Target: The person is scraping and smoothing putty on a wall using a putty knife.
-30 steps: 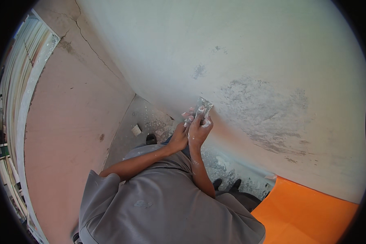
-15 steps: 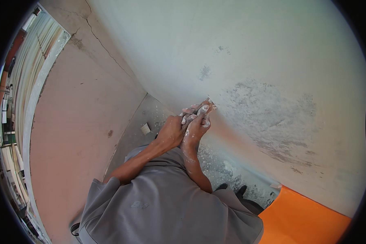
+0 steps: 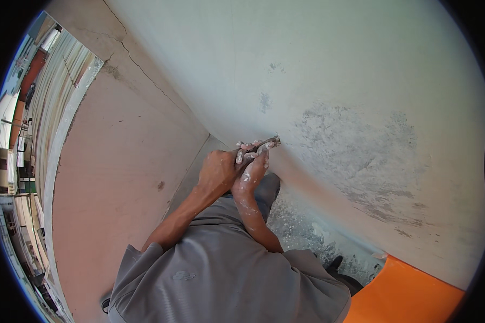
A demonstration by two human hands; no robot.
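Note:
My left hand (image 3: 219, 168) is closed, its fingers curled against my right hand in front of my waist. White dust coats the fingertips of both hands. Between them is a thin, brownish flat piece (image 3: 273, 141) with white specks, too small and too covered to name surely. My right hand (image 3: 249, 176) closes around it, thumb on top, and its tip sticks out toward the wall. How much of it the left fingers grip is partly hidden. Just beyond the hands rises the pale wall (image 3: 328, 70), with a rough grey scuffed patch (image 3: 361, 156) to the right.
A pinkish wall (image 3: 113, 177) with a long crack (image 3: 145, 72) stands on the left and meets the pale wall in a corner. White dust and crumbs litter the grey floor (image 3: 302, 226). An orange sheet (image 3: 409, 293) lies low at the right. Buildings (image 3: 24, 161) show past the left wall's edge.
Both hands have shifted slightly left, and the brown piece has turned so that less of its face shows. My view has moved, and a leg now shows beside the right wrist.

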